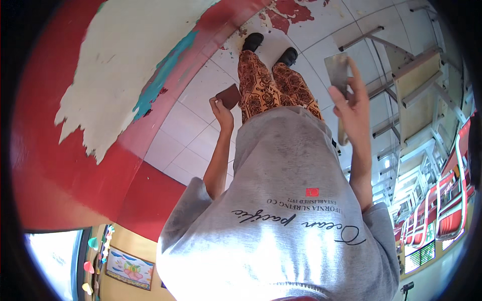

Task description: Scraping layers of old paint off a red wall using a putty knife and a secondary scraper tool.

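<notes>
My right hand (355, 108) is closed around a putty knife with a wide, dull metal blade (337, 72) pointing up and away from me. Part of its handle (343, 133) shows below my palm. Off to the left, my left hand (222, 111) pinches a flat, dark brown square piece (229, 96) by one edge; its material I cannot make out. Beside that hand rises a red wall (42, 150) with a large pale patch (110, 65) of ragged outline where paint is off. A teal strip (163, 72) runs along the patch's edge. Neither hand touches the wall.
Red paint flakes (288, 14) lie on the white tiled floor (196, 123) beyond my shoes (252, 42). Wooden desks with metal legs (416, 78) crowd the right, with red chairs (452, 220) nearer. A framed picture (129, 268) hangs at the lower left.
</notes>
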`<state>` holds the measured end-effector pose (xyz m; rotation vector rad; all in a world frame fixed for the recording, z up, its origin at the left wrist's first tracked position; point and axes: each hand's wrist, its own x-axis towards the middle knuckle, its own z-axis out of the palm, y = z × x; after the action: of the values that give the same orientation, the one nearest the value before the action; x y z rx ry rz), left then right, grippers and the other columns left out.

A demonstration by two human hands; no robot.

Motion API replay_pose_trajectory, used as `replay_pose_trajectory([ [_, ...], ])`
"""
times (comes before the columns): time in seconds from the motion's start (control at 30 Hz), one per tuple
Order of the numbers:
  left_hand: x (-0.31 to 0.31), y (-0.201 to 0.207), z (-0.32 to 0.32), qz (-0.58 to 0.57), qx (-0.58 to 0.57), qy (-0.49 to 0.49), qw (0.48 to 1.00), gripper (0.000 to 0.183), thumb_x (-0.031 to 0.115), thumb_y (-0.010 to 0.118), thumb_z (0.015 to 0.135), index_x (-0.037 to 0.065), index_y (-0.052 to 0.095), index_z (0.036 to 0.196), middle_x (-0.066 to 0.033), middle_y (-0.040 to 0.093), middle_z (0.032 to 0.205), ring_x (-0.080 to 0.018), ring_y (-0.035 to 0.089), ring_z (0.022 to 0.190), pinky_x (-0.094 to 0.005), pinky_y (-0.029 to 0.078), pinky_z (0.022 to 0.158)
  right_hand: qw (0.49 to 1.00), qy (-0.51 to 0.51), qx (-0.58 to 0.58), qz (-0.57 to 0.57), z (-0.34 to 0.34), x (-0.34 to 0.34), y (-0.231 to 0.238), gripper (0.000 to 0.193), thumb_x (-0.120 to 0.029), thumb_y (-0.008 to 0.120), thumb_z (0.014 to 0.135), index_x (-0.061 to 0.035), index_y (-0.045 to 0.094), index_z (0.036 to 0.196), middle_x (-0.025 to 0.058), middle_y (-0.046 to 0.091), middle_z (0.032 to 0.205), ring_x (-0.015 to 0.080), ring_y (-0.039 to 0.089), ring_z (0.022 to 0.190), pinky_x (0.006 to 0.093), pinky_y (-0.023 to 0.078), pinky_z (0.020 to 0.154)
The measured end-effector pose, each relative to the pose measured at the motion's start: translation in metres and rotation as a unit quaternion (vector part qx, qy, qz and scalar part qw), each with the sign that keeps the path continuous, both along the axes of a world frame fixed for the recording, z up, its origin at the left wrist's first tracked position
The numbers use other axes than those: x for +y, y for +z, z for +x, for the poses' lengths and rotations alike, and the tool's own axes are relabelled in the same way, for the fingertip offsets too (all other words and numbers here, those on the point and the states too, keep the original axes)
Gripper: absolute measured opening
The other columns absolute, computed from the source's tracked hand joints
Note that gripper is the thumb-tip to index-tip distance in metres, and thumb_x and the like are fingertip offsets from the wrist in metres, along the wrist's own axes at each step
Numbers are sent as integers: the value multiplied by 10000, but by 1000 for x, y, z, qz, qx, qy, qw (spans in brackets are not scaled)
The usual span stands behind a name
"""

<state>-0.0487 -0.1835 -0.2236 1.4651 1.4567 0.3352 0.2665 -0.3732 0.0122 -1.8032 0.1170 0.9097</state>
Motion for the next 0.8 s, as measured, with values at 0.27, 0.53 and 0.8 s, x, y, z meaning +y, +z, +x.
replay_pose_trajectory([
  [0.27,-11,160,157,-448,-373,29,812,499,295,403,928,40,406,1358,-120,442,1440,-259,438,1322,-426,372,1061,943,274,-190,-12,-56,33,-26,566,-340,673,888,-211,506,1414,172,545,1127,351,617,944,433,507,853],
  [0.53,11,216,177,-691,-346,-34,633,549,333,452,993,51,345,1452,-125,429,1462,-265,429,1341,-442,320,1131,853,425,-302,-12,-30,-3,1,598,-359,709,852,-254,512,1406,164,533,1134,336,626,866,407,539,765],
  [0.8,-20,232,183,-501,-361,-160,770,636,349,543,977,31,299,1470,-156,394,1480,-286,410,1356,-446,322,1135,979,104,-37,170,-25,4,-19,838,-218,828,737,-85,420,1458,130,569,1314,186,636,877,302,511,781],
])
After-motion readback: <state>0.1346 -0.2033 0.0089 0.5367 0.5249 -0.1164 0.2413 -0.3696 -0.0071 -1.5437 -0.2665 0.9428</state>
